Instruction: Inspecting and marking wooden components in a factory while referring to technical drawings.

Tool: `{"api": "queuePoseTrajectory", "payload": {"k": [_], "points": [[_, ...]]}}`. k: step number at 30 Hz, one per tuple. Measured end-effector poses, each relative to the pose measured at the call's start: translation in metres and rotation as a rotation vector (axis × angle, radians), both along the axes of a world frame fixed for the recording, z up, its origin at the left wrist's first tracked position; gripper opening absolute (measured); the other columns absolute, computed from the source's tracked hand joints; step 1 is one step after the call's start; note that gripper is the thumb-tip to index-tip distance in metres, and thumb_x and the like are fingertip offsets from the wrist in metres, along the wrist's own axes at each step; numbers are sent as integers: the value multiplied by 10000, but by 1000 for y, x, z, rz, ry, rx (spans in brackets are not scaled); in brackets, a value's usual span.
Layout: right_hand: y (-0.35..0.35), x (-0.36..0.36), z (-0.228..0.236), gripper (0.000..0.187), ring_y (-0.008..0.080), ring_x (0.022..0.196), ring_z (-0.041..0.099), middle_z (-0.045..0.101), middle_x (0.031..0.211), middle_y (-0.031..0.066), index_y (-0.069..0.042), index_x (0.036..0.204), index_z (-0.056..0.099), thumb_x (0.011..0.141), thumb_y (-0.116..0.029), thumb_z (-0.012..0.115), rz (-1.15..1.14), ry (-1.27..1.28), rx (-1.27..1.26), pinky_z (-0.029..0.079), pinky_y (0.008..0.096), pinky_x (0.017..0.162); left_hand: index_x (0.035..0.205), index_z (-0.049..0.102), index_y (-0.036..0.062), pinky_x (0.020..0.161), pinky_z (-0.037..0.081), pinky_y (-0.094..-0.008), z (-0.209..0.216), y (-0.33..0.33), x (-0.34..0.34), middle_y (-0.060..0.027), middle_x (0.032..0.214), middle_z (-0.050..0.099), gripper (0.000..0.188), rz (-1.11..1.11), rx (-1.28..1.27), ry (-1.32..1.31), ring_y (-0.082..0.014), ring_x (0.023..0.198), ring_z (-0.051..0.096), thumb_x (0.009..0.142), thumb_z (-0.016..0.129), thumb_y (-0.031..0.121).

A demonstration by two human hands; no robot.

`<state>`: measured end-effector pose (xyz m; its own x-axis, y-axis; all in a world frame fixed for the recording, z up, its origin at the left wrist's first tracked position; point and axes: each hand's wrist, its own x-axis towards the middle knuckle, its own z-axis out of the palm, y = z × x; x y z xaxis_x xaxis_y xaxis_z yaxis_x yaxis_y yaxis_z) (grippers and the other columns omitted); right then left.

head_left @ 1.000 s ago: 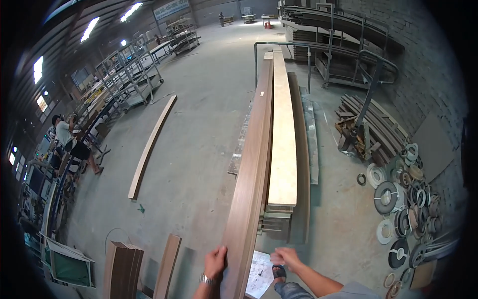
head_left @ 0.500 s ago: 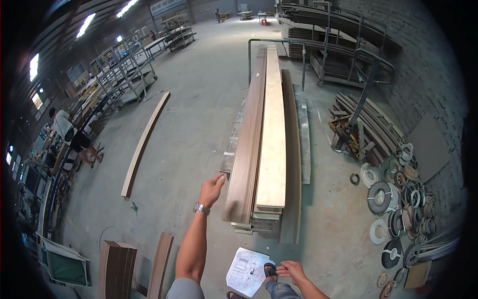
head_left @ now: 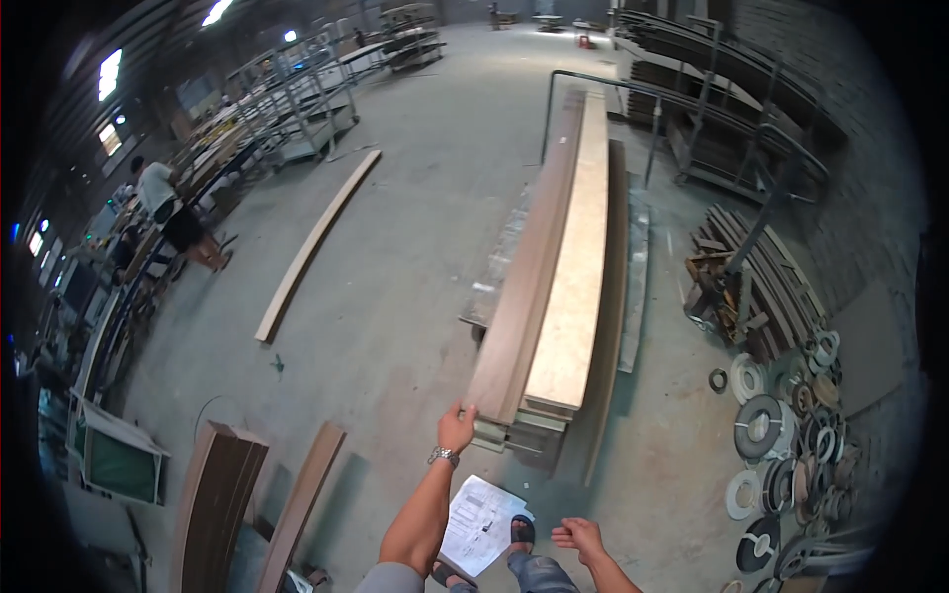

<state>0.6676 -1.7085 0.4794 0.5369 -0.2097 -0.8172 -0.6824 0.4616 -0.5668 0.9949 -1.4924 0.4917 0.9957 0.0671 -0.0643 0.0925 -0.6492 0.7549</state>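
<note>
Nearest, the right hand (head_left: 581,537) is hovering empty beside the papers (head_left: 476,522), its fingers loosely extended. Farther on, the left hand (head_left: 456,428) is touching the brown board's (head_left: 516,326) near left corner, though whether its fingers are gripping I cannot tell; the board is lying left of the pale board (head_left: 573,287), both stretching toward a metal rail (head_left: 548,117).

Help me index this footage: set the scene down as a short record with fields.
Left hand: at the near left corner of the brown board; firmness of grip unclear
Right hand: away from the boards, nothing visible held
Beside brown board: pale board, on its right
Floor: papers near the feet; loose board farther left
Right side: coils
Far left: another person, standing
</note>
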Motion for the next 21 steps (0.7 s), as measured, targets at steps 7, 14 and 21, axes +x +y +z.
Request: {"api": "queuePoseTrajectory", "payload": {"k": [7,14,21], "points": [[34,34,-17,291,257,760,725,718,929,178,32,1107,635,959,-217,613,242,-83,5,605,353,618,1281,659,77,928,528,-442,-5,106,-124,-202,1139,708,551,-107,-32,232,-376,1045,679,929,581,493],[117,35,50,340,281,796,722,704,960,180,15,1137,586,956,-271,614,408,-200,-89,599,364,668,1097,756,100,936,528,-461,-60,295,-404,-203,1103,714,457,91,74,653,-388,1041,676,888,589,470],[270,-26,49,390,313,831,730,706,1004,196,30,1193,550,960,-275,615,638,-207,-78,606,389,687,1007,771,106,756,576,-400,-99,461,-682,-110,768,742,453,833,-239,784,-257,689,717,927,561,500]]}}
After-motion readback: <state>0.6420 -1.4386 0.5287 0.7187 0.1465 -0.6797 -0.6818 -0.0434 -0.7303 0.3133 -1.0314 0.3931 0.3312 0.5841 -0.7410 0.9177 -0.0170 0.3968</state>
